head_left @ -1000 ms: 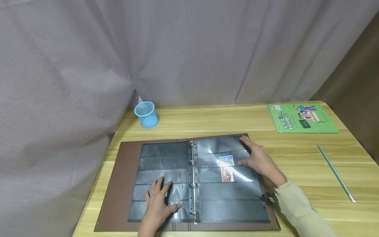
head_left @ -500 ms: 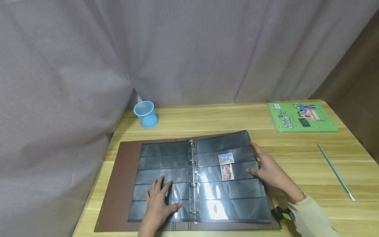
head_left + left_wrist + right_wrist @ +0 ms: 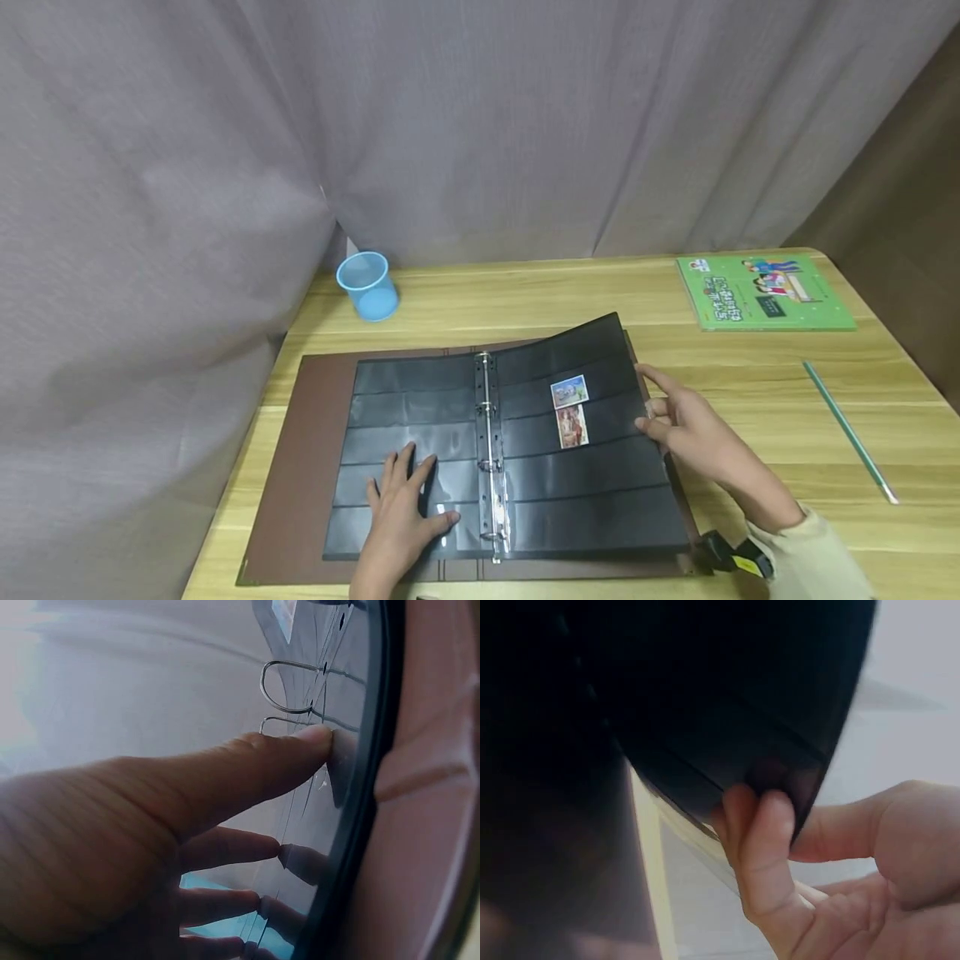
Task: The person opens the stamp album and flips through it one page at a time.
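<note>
- While I watch from my remote seat, the bench [image 3: 525, 300] carries everything, and I place the rest against the album [image 3: 300, 467], the brown-covered ring binder lying open near the front edge.
- Behind the album hangs a grey curtain [image 3: 480, 125].
- Beyond the album's far right corner, well apart, lies a green book [image 3: 763, 293].
- By its far left corner stands a blue mesh cup [image 3: 365, 286].
- Out to the album's right lies a green pencil [image 3: 849, 432].
- On the album's right side, a black pocket page [image 3: 585, 492] is raised, its far corner curling clear of the cover.
- My left hand [image 3: 402, 512] lies spread flat on the album's left-hand pages, near the rings [image 3: 489, 467], pressing down.
- My right hand [image 3: 693, 429] pinches the raised page's outer edge; the right wrist view shows fingers [image 3: 761, 847] curled round it.
- Two stamps [image 3: 570, 408] sit in pockets on the raised page, one just above the other.
- I judge the step in hand is turning this page leftward over the rings.
- Next, I reckon, comes an even arc, a light pinch, and clearing the left hand before the sheet lands.
</note>
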Tool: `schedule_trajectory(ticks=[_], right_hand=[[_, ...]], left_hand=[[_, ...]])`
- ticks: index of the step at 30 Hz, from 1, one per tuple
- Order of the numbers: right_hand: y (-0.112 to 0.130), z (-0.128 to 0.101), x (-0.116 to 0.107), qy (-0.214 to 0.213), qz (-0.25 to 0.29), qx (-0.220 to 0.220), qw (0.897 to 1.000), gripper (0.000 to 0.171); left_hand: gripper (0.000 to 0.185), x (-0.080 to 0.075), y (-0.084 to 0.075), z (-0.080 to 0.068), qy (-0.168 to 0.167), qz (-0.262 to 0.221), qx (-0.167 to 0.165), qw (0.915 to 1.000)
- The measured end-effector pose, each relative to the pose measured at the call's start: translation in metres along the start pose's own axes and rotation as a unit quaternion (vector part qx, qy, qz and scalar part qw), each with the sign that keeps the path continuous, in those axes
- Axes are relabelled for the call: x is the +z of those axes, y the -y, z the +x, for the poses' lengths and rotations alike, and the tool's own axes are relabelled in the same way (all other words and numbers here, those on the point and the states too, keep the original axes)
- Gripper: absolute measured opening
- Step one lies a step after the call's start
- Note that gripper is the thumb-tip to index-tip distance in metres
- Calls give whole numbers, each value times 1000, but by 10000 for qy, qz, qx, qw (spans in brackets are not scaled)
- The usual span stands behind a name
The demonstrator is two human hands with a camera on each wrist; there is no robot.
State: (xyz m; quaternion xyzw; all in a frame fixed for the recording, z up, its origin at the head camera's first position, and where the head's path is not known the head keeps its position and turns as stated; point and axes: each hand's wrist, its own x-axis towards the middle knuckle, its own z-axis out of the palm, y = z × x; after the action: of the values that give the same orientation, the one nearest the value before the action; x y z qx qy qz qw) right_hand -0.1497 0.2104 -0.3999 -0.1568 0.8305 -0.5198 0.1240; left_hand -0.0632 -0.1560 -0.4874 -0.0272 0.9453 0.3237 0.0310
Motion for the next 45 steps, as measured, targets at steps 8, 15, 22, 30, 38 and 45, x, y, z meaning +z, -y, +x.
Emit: schedule_trajectory(ticks=[8,15,22,30,38,45], right_hand=[[29,2,2,-512,16,97,9986,67],[49,6,12,-644,203,-158,9976,61],[63,11,22,-624,310,-326,9970,57],[80,22,35,-467,588,-836,9937,53],[94,32,42,-590,473,-959,9925,49],[105,36,44,-619,246,-1037,9924,49]], left_hand=[[78,0,-1,2,-65,134,41,9999],[77,-1,-1,1,-53,315,58,9995],[77,-2,-2,0,-123,374,166,9991],[72,-3,-4,-2,-89,262,143,9995],[69,-12,-12,-8,-227,-156,455,9986],[68,-24,-36,-6,-324,-622,890,9936]])
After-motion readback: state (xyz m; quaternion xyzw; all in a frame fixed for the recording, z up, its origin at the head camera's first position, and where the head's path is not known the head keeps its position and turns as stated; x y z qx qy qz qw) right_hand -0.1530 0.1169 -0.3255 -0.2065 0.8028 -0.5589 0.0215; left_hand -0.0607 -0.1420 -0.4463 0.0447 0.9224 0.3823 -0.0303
